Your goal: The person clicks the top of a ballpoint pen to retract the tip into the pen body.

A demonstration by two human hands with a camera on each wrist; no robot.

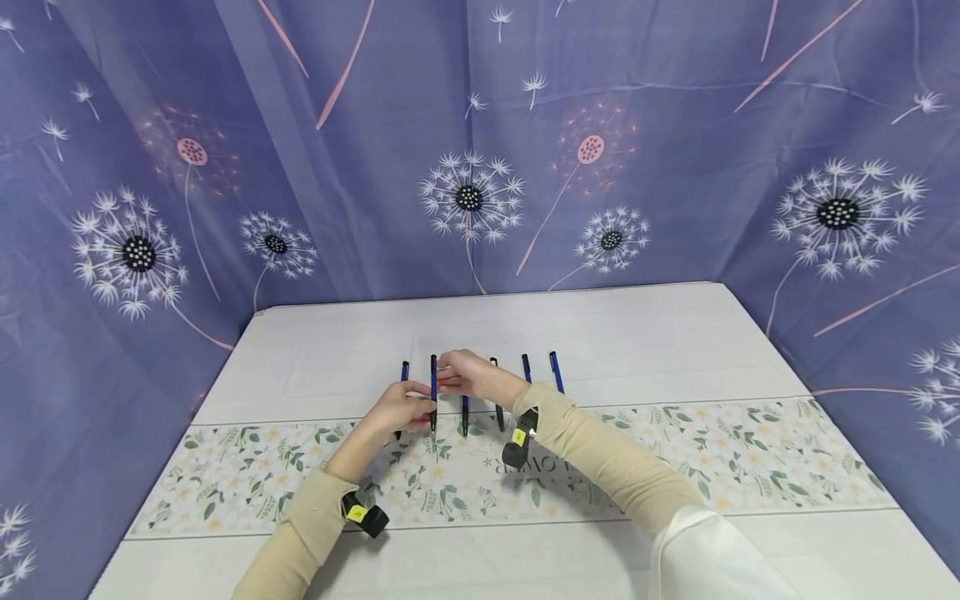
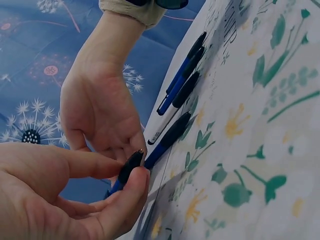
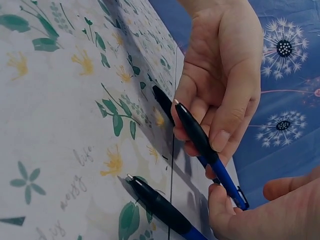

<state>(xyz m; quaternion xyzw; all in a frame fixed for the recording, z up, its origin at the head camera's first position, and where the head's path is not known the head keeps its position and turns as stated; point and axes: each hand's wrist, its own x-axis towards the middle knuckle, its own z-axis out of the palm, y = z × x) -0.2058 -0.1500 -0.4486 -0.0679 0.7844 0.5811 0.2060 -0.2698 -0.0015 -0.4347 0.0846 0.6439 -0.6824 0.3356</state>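
My left hand (image 1: 399,407) pinches a blue pen (image 1: 433,385) by its black grip, between thumb and fingers. The pen stands steeply angled over the table, and its metal tip shows at the grip end in the right wrist view. At the pen's other end, near the clip, is my right hand (image 1: 471,372), with its fingers curled about that end. Its fingertips are partly hidden behind the pen and left hand. A second blue pen (image 1: 405,372) lies just left of the held one, partly covered by the left hand. Another blue pen (image 1: 465,416) lies under the right hand.
Farther right in the row lie a white-and-black pen (image 1: 500,417), a dark blue pen (image 1: 527,367) partly behind the right forearm, and a blue pen (image 1: 557,372). A floral strip (image 1: 262,475) crosses the white table (image 1: 637,342). Purple dandelion curtains (image 1: 375,208) stand around it.
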